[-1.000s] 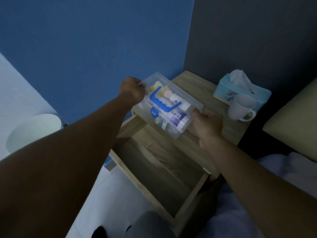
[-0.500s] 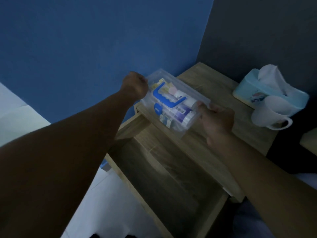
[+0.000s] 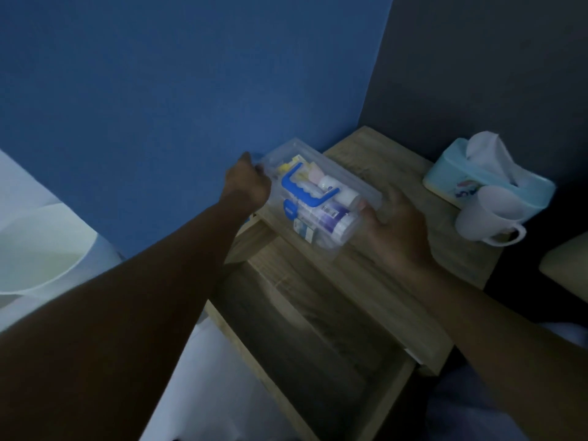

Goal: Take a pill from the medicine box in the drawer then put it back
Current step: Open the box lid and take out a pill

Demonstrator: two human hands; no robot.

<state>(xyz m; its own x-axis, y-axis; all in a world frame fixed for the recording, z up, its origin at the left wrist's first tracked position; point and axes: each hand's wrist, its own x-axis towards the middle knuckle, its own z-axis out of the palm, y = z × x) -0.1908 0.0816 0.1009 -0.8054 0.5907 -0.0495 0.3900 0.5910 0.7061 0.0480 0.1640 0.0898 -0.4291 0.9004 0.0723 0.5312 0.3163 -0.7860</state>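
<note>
**Medicine box set down on the nightstand**

While the open drawer (image 3: 318, 345) gapes empty below, the nightstand (image 3: 397, 281) top carries the clear medicine box (image 3: 318, 198) near its front-left edge. Its long axis runs diagonally, far-left to near-right, blue handle up. Seat it fully flat before unlatching. The left hand (image 3: 248, 183) is clenched on the far end; the right hand (image 3: 391, 224) grasps the near end, fingers loosely curled.
</note>
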